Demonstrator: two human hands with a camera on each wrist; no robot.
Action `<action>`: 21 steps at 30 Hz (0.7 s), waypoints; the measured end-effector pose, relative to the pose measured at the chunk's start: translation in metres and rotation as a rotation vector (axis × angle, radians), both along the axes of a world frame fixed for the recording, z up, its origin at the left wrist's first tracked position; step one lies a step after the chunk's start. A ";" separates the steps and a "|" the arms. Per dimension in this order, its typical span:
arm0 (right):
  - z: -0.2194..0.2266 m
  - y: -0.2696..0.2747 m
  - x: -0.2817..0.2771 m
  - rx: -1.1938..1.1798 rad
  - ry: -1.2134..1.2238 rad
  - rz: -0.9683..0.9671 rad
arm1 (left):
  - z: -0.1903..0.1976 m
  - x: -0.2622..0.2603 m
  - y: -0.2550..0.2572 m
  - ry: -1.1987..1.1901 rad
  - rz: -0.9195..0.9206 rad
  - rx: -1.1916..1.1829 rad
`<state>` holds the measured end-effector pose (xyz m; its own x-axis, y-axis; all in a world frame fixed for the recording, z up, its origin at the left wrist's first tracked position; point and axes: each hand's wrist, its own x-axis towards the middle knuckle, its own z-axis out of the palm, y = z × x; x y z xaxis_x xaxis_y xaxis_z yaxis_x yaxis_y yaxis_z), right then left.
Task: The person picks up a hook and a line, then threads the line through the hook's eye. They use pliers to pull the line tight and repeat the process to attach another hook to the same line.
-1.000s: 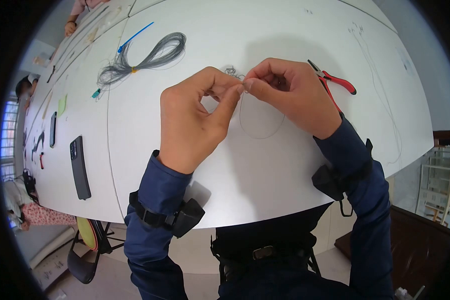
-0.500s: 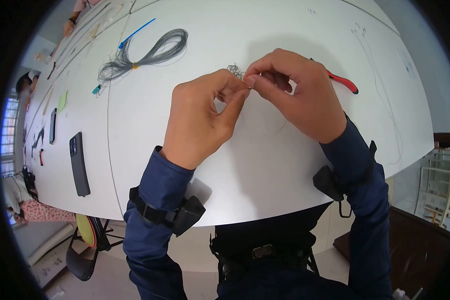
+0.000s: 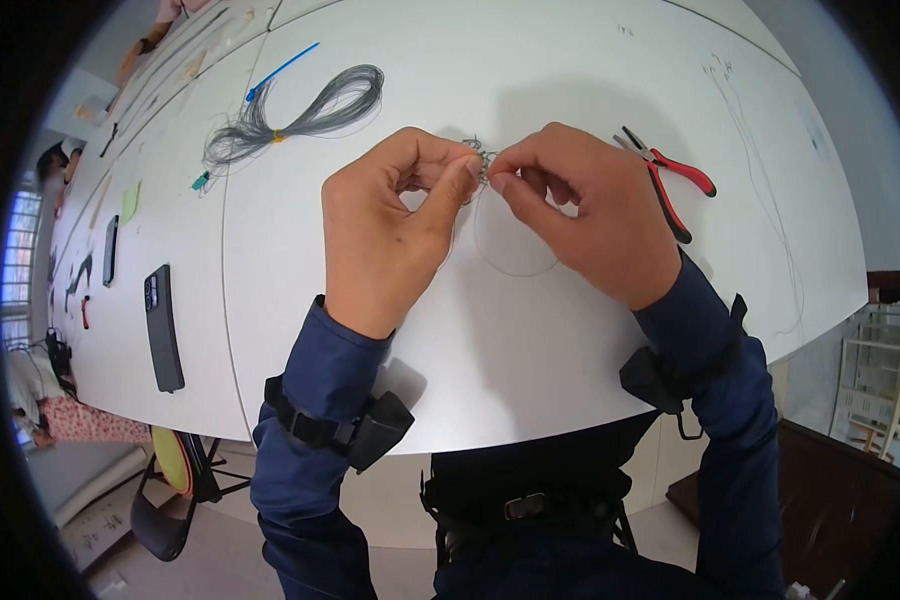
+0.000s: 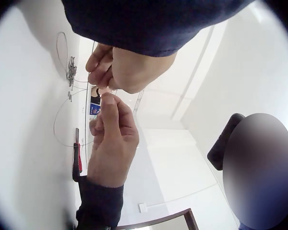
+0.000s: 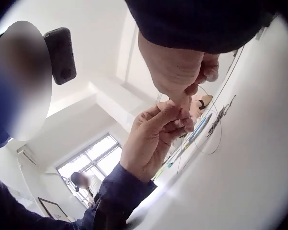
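Observation:
My left hand (image 3: 395,225) pinches a thin grey wire between thumb and forefinger over the middle of the table. Close by on the right, my right hand (image 3: 595,215) has its thumb and forefinger on the same wire, fingertips almost meeting the left ones. The wire (image 3: 518,274) hangs in a wide loop below the hands. Behind the fingertips lies a small tangle of short twisted wire pieces (image 5: 220,120), partly hidden in the head view. Both hands, left (image 4: 134,72) and right (image 4: 116,139), appear just off the tabletop in the left wrist view.
Red-handled pliers (image 3: 682,178) lie beside my right hand. A tied bundle of grey wire (image 3: 345,98) and a blue cable tie (image 3: 285,70) are at the back left. A dark phone (image 3: 164,330) lies left; long thin wires (image 3: 765,190) lie right.
Both hands shifted up and right, then back. My right hand has come lower, bringing the pliers back into view, and the fingertips now stand slightly apart with the wire loop showing again.

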<state>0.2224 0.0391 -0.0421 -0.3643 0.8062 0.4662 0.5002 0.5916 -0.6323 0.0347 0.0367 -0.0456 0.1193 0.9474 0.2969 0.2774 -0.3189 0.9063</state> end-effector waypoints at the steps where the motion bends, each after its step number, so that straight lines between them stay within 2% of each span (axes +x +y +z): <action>1: 0.001 -0.001 -0.002 0.120 -0.034 0.001 | -0.004 0.001 0.001 -0.006 0.017 0.037; 3: 0.001 -0.002 -0.005 0.357 -0.102 0.000 | -0.006 0.002 0.002 0.020 0.017 0.075; 6: 0.004 0.003 0.000 0.332 -0.112 0.020 | -0.003 0.003 -0.001 0.140 -0.053 0.058; 8: 0.004 0.006 0.005 0.138 -0.001 0.015 | 0.002 0.002 -0.005 0.251 -0.119 0.014; 12: -0.006 0.013 0.010 -0.210 0.188 -0.003 | 0.003 0.004 -0.006 0.107 -0.176 -0.063; 15: -0.010 0.011 0.008 -0.337 0.252 -0.016 | 0.002 0.003 -0.005 0.043 -0.163 -0.056; 18: 0.000 0.005 0.007 -0.339 0.134 -0.010 | 0.004 0.002 -0.004 0.020 -0.126 -0.045; 21: 0.006 0.000 0.003 -0.236 0.063 -0.022 | 0.005 0.001 -0.003 -0.018 -0.076 -0.061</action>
<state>0.2255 0.0392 -0.0363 -0.3221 0.9029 0.2848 0.4666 0.4132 -0.7820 0.0355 0.0334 -0.0406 0.1865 0.9523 0.2414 0.2385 -0.2823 0.9292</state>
